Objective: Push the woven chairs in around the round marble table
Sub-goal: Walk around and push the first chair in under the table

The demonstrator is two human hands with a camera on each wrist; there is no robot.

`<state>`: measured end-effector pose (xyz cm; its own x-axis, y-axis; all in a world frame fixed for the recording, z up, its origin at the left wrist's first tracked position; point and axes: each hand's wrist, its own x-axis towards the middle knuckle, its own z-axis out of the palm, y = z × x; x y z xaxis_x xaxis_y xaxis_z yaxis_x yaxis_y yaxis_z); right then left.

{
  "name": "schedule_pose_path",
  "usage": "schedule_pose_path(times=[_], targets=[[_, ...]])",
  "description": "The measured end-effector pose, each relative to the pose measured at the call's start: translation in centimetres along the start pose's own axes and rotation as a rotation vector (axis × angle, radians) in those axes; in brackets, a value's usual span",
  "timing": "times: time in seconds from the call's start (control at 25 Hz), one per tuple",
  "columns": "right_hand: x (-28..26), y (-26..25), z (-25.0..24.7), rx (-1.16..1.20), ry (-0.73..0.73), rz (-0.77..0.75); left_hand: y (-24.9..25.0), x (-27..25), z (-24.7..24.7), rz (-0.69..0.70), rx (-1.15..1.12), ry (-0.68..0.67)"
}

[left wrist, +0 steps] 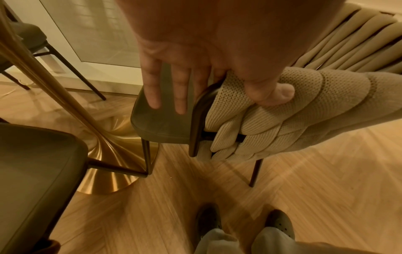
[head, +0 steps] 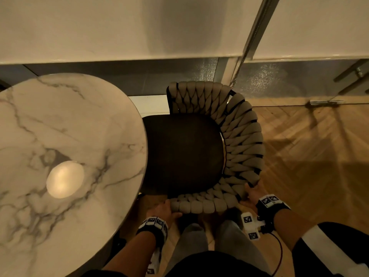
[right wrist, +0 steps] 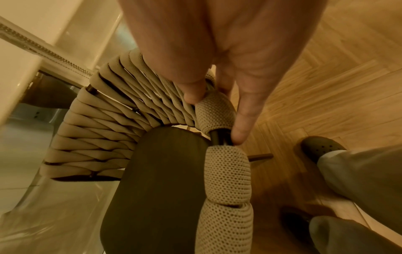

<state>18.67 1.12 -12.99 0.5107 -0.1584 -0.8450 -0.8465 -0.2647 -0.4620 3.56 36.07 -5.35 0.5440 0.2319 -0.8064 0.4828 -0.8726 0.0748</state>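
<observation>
the round marble worktop (head: 65,140) fills the left of the scene, and the woven chair (head: 242,140) stands just to its right, its dark seat (head: 183,154) already slipping under the marble edge. to push it well, i'd drive evenly through both ends of the woven back so the chair runs straight in, watching its front leg (left wrist: 145,159) near the brass pedestal (left wrist: 113,165). the left hand (head: 164,209) has its grip on the near left end, thumb pressed into the weave, fingers flat down the frame. the right hand (head: 252,193) clasps the near right curve of the back. i count one worktop, two hands, and three chairs in all, though the two others show only as dark seats in the left wrist view.
</observation>
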Motion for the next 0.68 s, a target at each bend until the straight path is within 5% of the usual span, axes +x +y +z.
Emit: schedule_pose_path(times=[0.08,0.24,0.68], targets=[[1.4,0.7,-0.3,-0.003,-0.027,-0.042,-0.1,0.1,-0.1,0.004,-0.011,-0.003],[-5.6,-3.9,1.5,0.075,0.016,-0.005,-0.5,0.2,-0.8,0.002,-0.053,0.031],[-6.8,-6.6,2.2,0.062,-0.024,-0.005,-0.3,0.6,-1.2,-0.041,-0.103,0.034]])
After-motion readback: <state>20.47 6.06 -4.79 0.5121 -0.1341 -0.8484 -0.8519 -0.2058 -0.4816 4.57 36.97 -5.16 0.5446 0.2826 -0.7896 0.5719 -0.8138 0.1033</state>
